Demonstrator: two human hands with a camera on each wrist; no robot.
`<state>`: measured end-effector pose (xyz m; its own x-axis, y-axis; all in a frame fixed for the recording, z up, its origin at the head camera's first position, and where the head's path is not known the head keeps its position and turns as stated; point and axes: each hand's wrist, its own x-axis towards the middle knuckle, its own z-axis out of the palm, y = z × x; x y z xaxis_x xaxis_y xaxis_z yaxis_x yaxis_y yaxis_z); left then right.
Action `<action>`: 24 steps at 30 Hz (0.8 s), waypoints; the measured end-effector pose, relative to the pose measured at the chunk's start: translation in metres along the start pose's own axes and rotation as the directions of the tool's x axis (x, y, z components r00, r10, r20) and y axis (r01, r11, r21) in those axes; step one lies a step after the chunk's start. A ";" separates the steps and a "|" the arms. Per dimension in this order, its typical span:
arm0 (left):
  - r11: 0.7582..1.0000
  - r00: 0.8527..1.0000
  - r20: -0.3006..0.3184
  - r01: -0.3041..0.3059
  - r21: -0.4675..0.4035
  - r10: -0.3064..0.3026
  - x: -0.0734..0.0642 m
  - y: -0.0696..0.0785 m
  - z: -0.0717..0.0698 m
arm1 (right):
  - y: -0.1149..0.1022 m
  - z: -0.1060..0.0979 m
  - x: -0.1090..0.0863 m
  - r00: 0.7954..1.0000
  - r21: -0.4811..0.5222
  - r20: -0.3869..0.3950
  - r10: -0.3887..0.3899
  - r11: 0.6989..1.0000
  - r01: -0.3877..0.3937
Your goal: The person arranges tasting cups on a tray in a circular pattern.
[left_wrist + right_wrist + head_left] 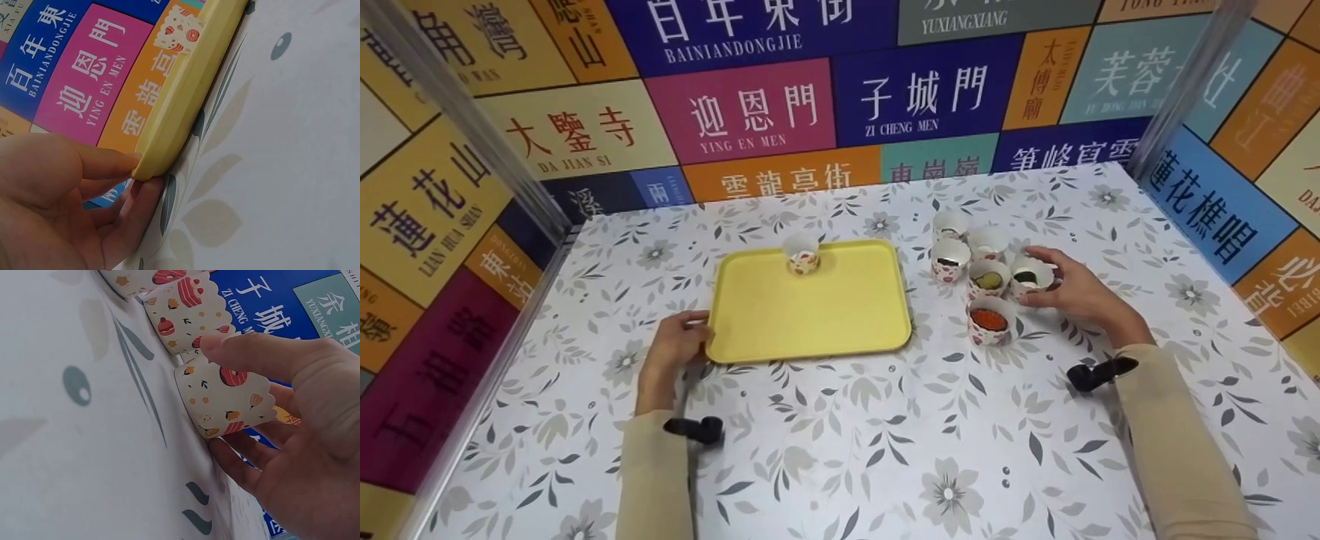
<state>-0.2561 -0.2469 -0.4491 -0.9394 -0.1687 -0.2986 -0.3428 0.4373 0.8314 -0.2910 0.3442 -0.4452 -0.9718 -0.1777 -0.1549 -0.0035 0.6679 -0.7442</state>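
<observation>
My left hand (675, 349) pinches the left edge of a yellow tray (810, 319), thumb above the rim and fingers below, as the left wrist view shows. On the tray, by its back edge, stands a patterned paper cup (802, 262). To the right of the tray my right hand (1084, 292) grips another paper cup (225, 396) from its side, with something dark inside. Beside it stand a cup with red-orange contents (990, 330), a cup with something yellow-green (988, 283) and a cup with a dark filling (949, 266).
Two more paper cups, a back-left cup (950, 223) and a back-right cup (987, 241), complete the tight cluster. A white leaf-print cloth (840, 450) covers the table. Panels with large lettering (742, 112) close off its back and sides.
</observation>
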 end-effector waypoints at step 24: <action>1.000 1.000 0.013 -0.018 0.008 0.018 0.002 -0.003 -0.002 | 0.008 0.002 0.002 1.000 0.013 -0.022 0.009 1.000 -0.009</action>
<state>-0.2574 -0.2503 -0.4509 -0.9453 -0.1495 -0.2899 -0.3262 0.4476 0.8326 -0.2919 0.3473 -0.4526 -0.9767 -0.1559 -0.1475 0.0081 0.6600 -0.7512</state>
